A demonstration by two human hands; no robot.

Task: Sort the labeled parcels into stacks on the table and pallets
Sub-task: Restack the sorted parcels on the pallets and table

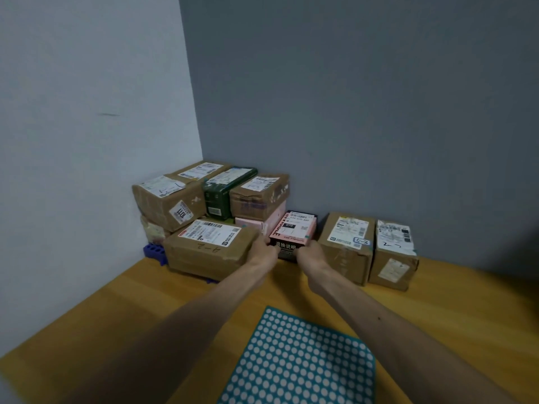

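1. In the head view, I am grasping the pink-and-black parcel (293,233) with both hands. My left grip (261,248) is wrapping its lower left edge and my right grip (309,256) is clasping its lower right corner.
2. The parcel is sitting at the back of the wooden worktop (437,316), near the grey wall. It is between the brown parcel marked 4-2 (210,252) on my left and a taller brown parcel (347,247) on my right. I cannot tell whether its base is touching the worktop.
3. The 4-2 parcel is resting on a blue pallet (154,252), in front of a stack that includes a dark green box (226,192).
4. I am judging my parcel to be light and stiff. It is a small printed carton with crisp edges, so it should be taking a two-sided squeeze without buckling.
5. Its surface may be slick, so holding low on opposite side faces looks safest. The gap on the left is tight, and my fingers there could be nudging the 4-2 parcel.
6. A teal dotted mat (297,360) is lying nearer to me.
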